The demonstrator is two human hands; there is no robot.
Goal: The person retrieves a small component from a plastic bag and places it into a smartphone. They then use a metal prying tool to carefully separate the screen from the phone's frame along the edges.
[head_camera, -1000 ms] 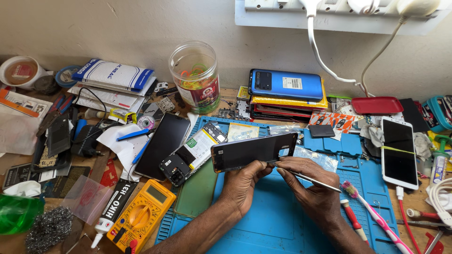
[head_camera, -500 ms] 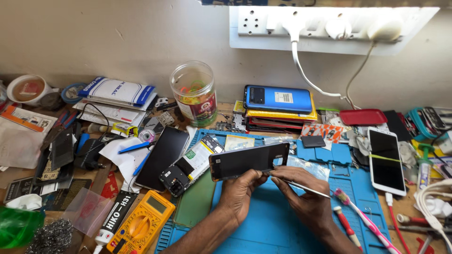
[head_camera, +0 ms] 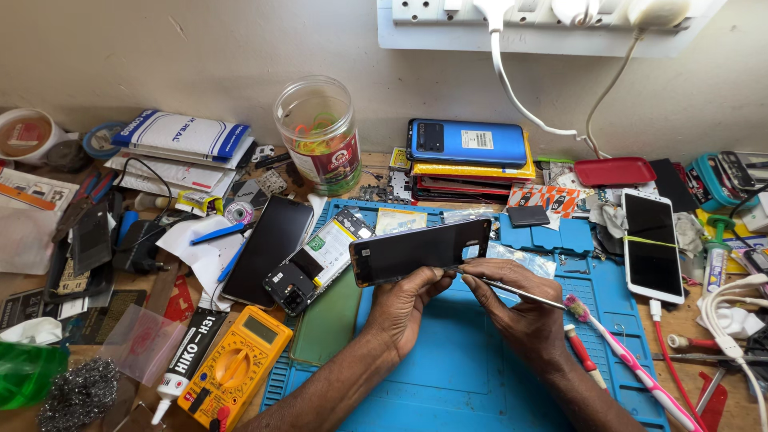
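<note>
From the head view, I see little change against the frame 0.5 s back: the dark phone panel (head_camera: 422,251) sits a touch higher and more central in view, both hands hold the same grip, and the wall socket strip (head_camera: 552,24) has slid toward the top edge as the camera dipped. My left hand (head_camera: 404,308) has its fingers (head_camera: 432,278) clenched on the panel from below, thumb and fingertips pinching its lower long edge near the middle, so the panel stands above the knuckles and clear of the blue mat (head_camera: 464,368). My right hand (head_camera: 520,308) is closed around a thin metal tool (head_camera: 512,290); its tip meets the panel's lower edge just right of the left fingers, and its shaft runs down and to the right toward the pink toothbrush (head_camera: 632,360). The panel's long axis runs left to right, tilted slightly so the right end is higher; its dark face looks toward me, with the camera corner at the left end. It hangs over the mat's upper part, just in front of the opened phone body (head_camera: 320,260) lying on the surface. A yellow multimeter (head_camera: 236,366) lies lower left, a white phone (head_camera: 652,244) well apart to the right.
</note>
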